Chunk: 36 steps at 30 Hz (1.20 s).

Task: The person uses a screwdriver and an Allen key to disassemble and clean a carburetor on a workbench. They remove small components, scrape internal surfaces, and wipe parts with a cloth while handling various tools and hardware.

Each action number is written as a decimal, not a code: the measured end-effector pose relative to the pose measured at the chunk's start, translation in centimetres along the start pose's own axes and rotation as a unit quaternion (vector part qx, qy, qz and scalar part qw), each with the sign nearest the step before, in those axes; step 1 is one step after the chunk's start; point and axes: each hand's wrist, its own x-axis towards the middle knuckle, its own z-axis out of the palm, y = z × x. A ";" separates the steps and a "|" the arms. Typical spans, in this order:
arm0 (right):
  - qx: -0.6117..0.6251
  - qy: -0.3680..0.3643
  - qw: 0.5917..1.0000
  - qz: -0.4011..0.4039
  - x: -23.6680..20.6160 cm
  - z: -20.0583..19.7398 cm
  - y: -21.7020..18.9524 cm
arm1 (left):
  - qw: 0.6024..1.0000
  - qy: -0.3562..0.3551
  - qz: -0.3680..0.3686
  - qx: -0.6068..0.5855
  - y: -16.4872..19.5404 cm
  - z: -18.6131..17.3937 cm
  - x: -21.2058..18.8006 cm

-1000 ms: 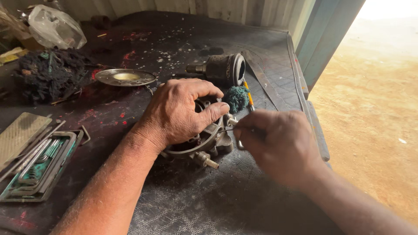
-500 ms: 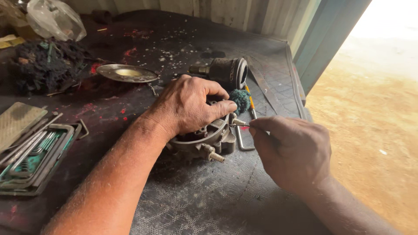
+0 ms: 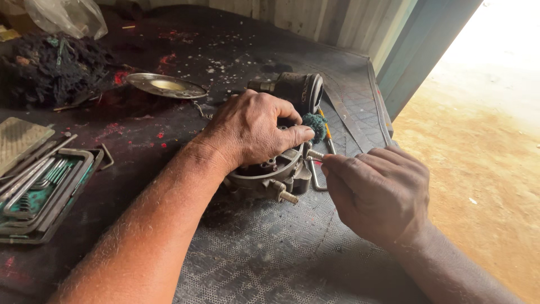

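Down on the dark, grimy mat, with its woven diamond texture, sat a grey cast-metal carburettor, round-bodied and greasy, with a small brass nipple poking out toward five o'clock. The left hand lay over the top of it, fingers curled and clamped on the casting, thumb stretched toward three o'clock. The right hand, at about four o'clock from the part, had its fingertips pinched together on a thin metal pin that met the carburettor's side; I could not tell how far it went in.

Just past the left thumb, at one o'clock, lay a tuft of green fuzzy cloth and, beyond it, a stubby dark rubber tube on its side, its round mouth open. A slim orange-handled tool rested beside them. At eleven o'clock sat a shallow, shiny metal dish, and farther out a tangled heap of black rags. At nine o'clock a flat case held steel keys in a row.
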 end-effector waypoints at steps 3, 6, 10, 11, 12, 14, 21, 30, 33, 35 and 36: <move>-0.026 -0.012 1.000 0.011 -0.1 0.0 -0.1 | 1.000 -0.006 -0.001 0.008 0.0 0.0 0.1; 0.026 -0.008 0.999 0.032 -0.4 0.2 -0.1 | 1.000 -0.005 -0.002 0.011 0.1 -0.1 0.0; 0.058 -0.044 0.980 0.183 -0.7 0.6 0.0 | 1.000 -0.005 -0.001 0.010 0.2 -0.2 0.0; 0.060 -0.039 0.977 0.199 -0.8 0.8 0.0 | 1.000 -0.006 -0.003 0.009 0.2 -0.2 0.0; 0.062 -0.035 0.974 0.215 -0.8 0.8 0.0 | 1.000 -0.008 -0.007 0.006 0.2 -0.2 -0.1; 0.047 -0.017 0.982 0.183 -0.8 0.9 0.1 | 1.000 -0.003 0.000 0.009 0.1 -0.1 0.0; 0.059 -0.108 0.950 0.287 -0.7 0.6 0.2 | 1.000 0.002 0.014 0.007 0.0 -0.2 0.0; 0.066 -0.027 0.979 0.188 -1.0 0.7 -0.1 | 1.000 -0.012 -0.009 0.019 0.2 -0.2 0.1; 0.050 -0.051 0.975 0.211 -0.9 0.7 -0.1 | 1.000 -0.008 0.003 0.014 0.2 -0.2 0.0; 0.046 -0.096 0.956 0.274 -0.7 0.6 0.0 | 1.000 -0.005 0.000 0.012 0.2 -0.2 0.1; 0.044 -0.119 0.944 0.305 -0.5 0.6 0.1 | 1.000 -0.005 -0.002 0.011 0.1 -0.1 0.0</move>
